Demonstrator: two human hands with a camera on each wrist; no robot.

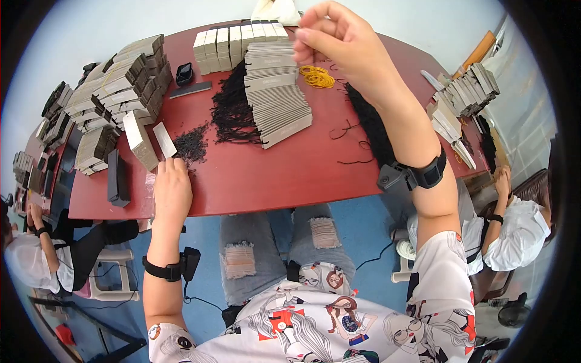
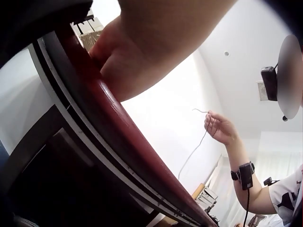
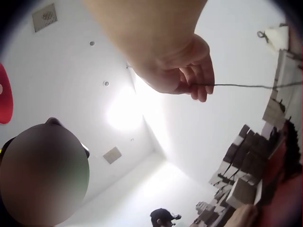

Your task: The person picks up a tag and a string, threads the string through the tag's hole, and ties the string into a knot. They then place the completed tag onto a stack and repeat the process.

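Note:
My right hand (image 1: 339, 45) is raised above the far part of the table. Between its thumb and fingers it pinches a thin dark cord (image 2: 193, 152), which hangs down in the left wrist view and runs out rightward from the hand (image 3: 191, 78) in the right wrist view. Near the table's front left edge rests my left hand (image 1: 172, 190), fingers forward, beside a small heap of black pieces (image 1: 192, 145), a white card (image 1: 164, 140) and an upright pale block (image 1: 139, 140). What lies under its fingertips is hidden.
Grey card stacks (image 1: 278, 112) with black cords (image 1: 233, 112) fill the table's middle. Yellow bands (image 1: 316, 77) lie right of them, near a black cord bundle (image 1: 369, 124). Tall stacks (image 1: 121, 85) and a black case (image 1: 118, 178) stand left. People sit on both sides.

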